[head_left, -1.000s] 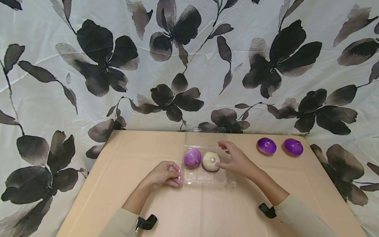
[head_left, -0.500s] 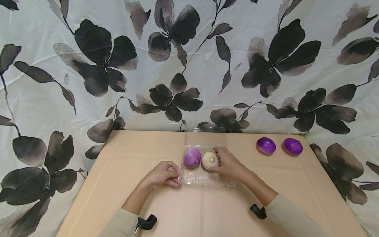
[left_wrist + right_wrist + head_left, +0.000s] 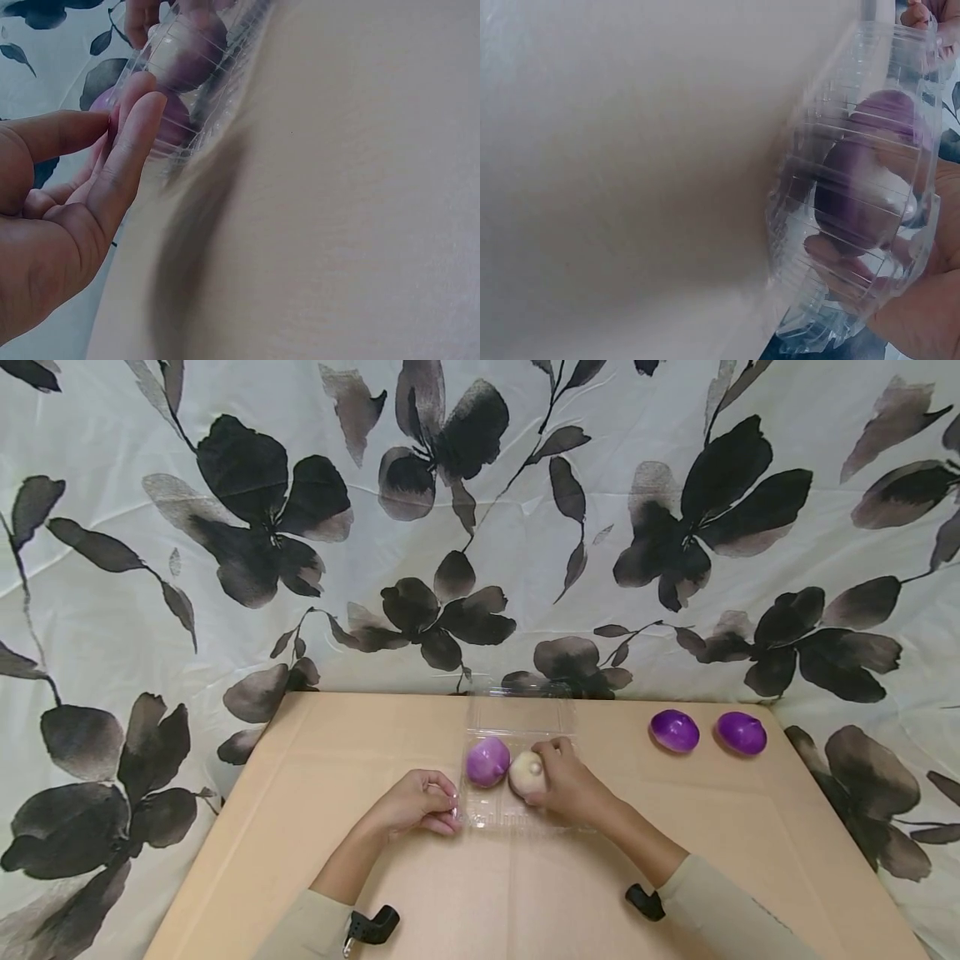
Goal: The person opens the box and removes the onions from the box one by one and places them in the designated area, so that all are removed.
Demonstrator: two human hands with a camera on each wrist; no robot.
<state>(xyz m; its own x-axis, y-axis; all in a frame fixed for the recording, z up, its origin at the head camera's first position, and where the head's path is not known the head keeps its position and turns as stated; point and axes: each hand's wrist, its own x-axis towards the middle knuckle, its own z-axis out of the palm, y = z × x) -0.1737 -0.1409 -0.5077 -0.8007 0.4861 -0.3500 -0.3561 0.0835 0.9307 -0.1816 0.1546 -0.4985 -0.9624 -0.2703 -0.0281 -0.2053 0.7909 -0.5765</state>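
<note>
A clear plastic clamshell container lies with its lid folded back. My left hand pinches the container's left edge between thumb and fingers. Inside sits a glossy purple round piece, onion-like in shape. Beside it is a round purple-and-white piece, its pale face with a small nub turned up. My right hand grips this piece from the right, thumb in front and fingers behind. In the right wrist view its purple underside shows through the container wall.
Two more glossy purple round pieces, one beside the other, lie at the table's back right. The tan tabletop ends against a floral-patterned cloth hanging behind. Each wrist wears a small black camera.
My right hand has moved left and closed its fingers round the purple-and-white piece, which now tilts slightly to the left. The left hand stays at the container's edge.
</note>
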